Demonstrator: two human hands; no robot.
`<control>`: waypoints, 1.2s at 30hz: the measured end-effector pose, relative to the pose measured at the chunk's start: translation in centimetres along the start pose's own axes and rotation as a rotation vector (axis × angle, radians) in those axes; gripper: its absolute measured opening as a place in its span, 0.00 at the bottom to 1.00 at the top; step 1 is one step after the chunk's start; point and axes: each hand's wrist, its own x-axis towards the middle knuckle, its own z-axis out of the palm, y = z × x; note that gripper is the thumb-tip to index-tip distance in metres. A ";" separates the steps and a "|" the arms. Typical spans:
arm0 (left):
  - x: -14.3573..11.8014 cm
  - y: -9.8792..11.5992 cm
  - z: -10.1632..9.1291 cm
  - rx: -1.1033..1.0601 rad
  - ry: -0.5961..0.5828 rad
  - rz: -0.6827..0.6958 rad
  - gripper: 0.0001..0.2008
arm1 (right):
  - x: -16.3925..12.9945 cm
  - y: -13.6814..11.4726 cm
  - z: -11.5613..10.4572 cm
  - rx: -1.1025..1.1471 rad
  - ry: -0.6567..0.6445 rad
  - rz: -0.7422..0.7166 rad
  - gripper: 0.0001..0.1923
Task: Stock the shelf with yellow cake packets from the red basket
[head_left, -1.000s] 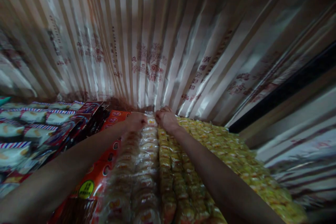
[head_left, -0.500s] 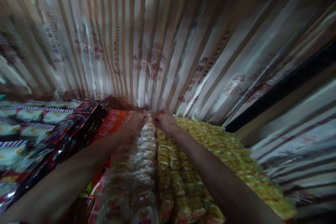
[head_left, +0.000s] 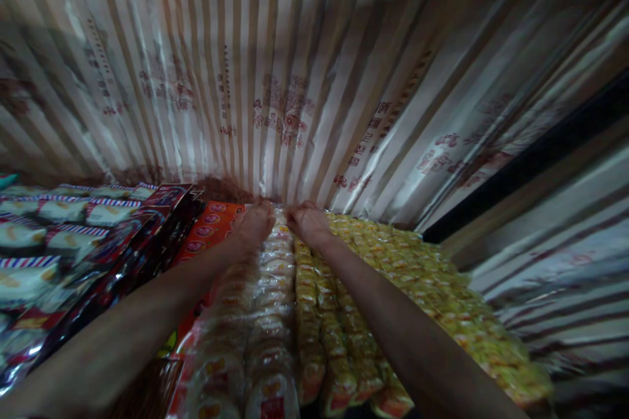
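Up at the far end of the pile, right against the striped sheet (head_left: 304,78), both your hands are bunched together. Your left hand (head_left: 255,222) is curled over the far end of the clear-wrapped snack packs (head_left: 268,314), and your right hand (head_left: 309,222) sits just beside it, where that clear row meets the yellow snack packs (head_left: 393,268). Both look closed with the fingers tucked down onto the wrapping, but the fingertips are hidden behind the knuckles, so I can't tell for sure whether you're actually pinching plastic or just pressing on it.

Compared with a second ago, not much has moved. Your hands have crept a touch farther toward the sheet and sit a little higher in view, and the clear row now stretches closer to you along the bottom edge. So it reads to me like you're pulling or smoothing that clear row lengthwise, and the grip point hasn't changed.

Left of your left arm there's an orange box (head_left: 206,232), then dark red boxes (head_left: 122,255), and farther left some white packs with red-and-blue striped edges (head_left: 44,236). The yellow packs fill everything to the right of your right arm.
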 end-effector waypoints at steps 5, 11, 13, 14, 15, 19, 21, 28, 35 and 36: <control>-1.3 -0.8 -1.5 0.094 -0.180 0.243 0.09 | 0.1 0.1 0.9 0.009 0.055 -0.029 0.11; -1.3 -1.0 -1.3 0.094 -0.201 0.165 0.09 | -0.7 0.9 1.3 0.210 0.175 -0.133 0.08; -1.3 -1.0 -0.9 0.074 -0.199 0.179 0.10 | -0.9 1.3 1.4 0.269 0.201 -0.231 0.07; -1.3 -1.1 -0.7 0.061 -0.200 0.194 0.10 | -0.9 1.5 1.5 0.285 0.190 -0.272 0.07; -1.2 -1.1 -0.5 0.050 -0.197 0.204 0.11 | -1.0 1.6 1.6 0.288 0.161 -0.301 0.06; -1.0 -0.8 0.2 0.038 -0.110 0.153 0.11 | -1.2 1.0 1.3 0.208 0.021 -0.243 0.07; -0.9 -0.5 0.6 0.025 -0.073 0.119 0.12 | -1.4 0.3 0.8 0.109 0.008 -0.130 0.09; -1.3 -0.9 0.2 -0.036 0.000 0.136 0.09 | -2.0 -1.2 0.4 -0.051 0.026 -0.028 0.14; -3.1 -2.0 -1.2 0.042 -0.210 0.359 0.08 | -2.0 -1.0 0.6 -0.038 0.035 -0.008 0.13; -3.1 -1.9 -1.0 0.040 -0.230 0.347 0.08 | -2.0 -1.0 0.7 -0.030 0.039 0.001 0.13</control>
